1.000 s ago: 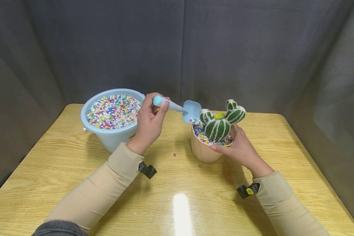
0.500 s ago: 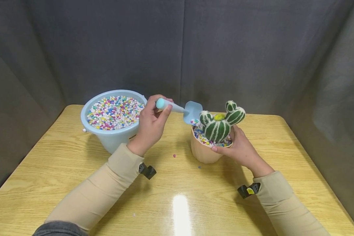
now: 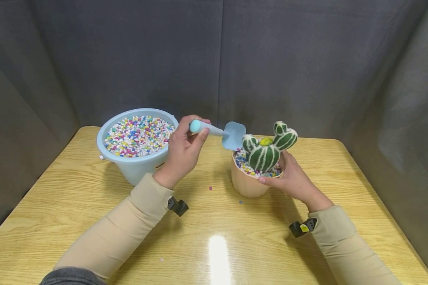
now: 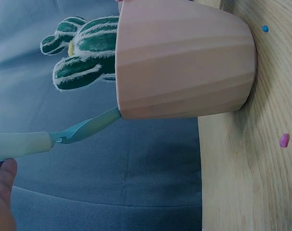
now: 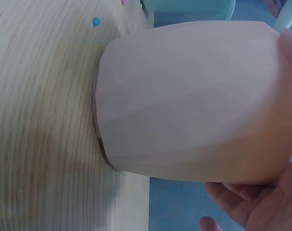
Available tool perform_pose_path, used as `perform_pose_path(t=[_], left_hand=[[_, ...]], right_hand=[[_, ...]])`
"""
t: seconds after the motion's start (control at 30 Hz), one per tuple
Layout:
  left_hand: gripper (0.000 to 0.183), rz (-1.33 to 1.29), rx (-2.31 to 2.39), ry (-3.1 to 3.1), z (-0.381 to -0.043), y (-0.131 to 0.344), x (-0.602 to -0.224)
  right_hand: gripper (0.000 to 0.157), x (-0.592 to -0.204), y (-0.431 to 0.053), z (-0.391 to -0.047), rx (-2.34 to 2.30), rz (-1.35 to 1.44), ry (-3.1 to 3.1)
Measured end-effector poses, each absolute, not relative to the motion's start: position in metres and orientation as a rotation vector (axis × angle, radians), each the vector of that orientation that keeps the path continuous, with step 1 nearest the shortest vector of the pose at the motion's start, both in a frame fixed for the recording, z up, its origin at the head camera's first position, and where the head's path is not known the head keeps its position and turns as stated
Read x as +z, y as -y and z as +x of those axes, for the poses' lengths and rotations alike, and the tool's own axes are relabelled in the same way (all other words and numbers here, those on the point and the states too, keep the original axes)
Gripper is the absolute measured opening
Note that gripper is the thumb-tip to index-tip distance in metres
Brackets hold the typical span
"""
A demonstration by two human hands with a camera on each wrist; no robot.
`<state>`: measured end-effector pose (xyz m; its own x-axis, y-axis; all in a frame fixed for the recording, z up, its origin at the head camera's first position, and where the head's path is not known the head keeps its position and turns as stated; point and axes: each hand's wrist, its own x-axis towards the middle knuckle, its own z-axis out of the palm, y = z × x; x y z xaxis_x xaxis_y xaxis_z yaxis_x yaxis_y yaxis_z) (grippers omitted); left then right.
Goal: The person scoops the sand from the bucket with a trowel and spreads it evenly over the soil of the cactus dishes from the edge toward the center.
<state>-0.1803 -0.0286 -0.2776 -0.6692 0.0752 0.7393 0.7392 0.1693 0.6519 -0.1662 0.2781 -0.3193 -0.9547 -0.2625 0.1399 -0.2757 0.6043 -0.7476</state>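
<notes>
My left hand [image 3: 182, 152] grips the handle of a light blue toy shovel [image 3: 234, 134], thumb on top. The shovel's blade tilts down with its tip at the left rim of a peach pot [image 3: 247, 184]. A single pink pebble shows near the blade's lower edge. In the pot a green and white plush cactus [image 3: 264, 157] stands among colored pebbles [image 3: 251, 170]. My right hand [image 3: 295, 180] holds the pot's right side, its thumb at the front rim. The right wrist view shows fingers [image 5: 232, 202] against the pot wall [image 5: 194, 101].
A light blue bucket [image 3: 133, 170] filled with multicolored pebbles [image 3: 139, 136] stands at the left, close to my left forearm. Stray pebbles lie on the wooden table [image 3: 199, 221], one pink [image 3: 210, 188] and one blue [image 3: 240, 202]. A dark curtain [image 3: 128, 55] hangs behind.
The few pebbles on the shovel's blade have slid off toward the pot. My left hand and the shovel have shifted slightly right. The right hand keeps its hold on the pot.
</notes>
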Motion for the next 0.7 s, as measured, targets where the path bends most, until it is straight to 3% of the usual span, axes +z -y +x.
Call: perform_pose_path(t=[0.5, 0.7], left_hand=[[0.024, -0.882, -1.517, 1.923, -0.1788, 0.0293, -0.2808], [0.021, -0.752, -1.646, 1.875, -0.18, 0.0293, -0.2799]], right_hand=[[0.101, -0.3234, -0.2788, -0.1678, 1.364, 0.473, 2.777], [0.101, -0.3232, -0.2789, -0.1679, 1.346, 0.477, 2.785]])
